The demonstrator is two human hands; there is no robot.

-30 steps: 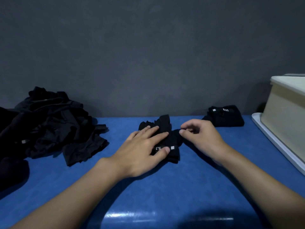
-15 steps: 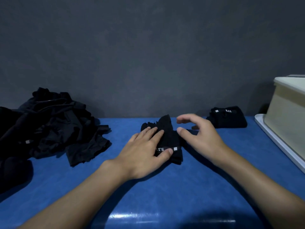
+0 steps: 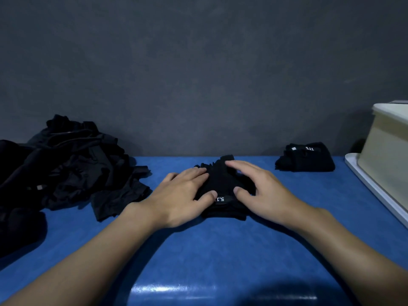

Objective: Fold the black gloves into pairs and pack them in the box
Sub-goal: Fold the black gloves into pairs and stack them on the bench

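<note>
A pair of black gloves (image 3: 221, 184) with a white "5.11" label lies flat on the blue table, middle of view. My left hand (image 3: 181, 195) presses its left side with straight fingers. From the right, my right hand (image 3: 258, 191) lies flat over the gloves' right side, thumb near the label. A folded black glove pair (image 3: 305, 157) sits at the back right. The beige box (image 3: 386, 155) stands at the far right edge on a white tray (image 3: 373, 186). A heap of loose black gloves (image 3: 66, 168) covers the table's left end.
The blue table (image 3: 209, 250) runs up to a dark grey wall (image 3: 198, 74) close behind. Its near part shows a glossy reflection between my forearms.
My right hand let go of the pinched glove edge, lifted, then came down flat on the right side of the gloves. My left hand stayed pressing them.
</note>
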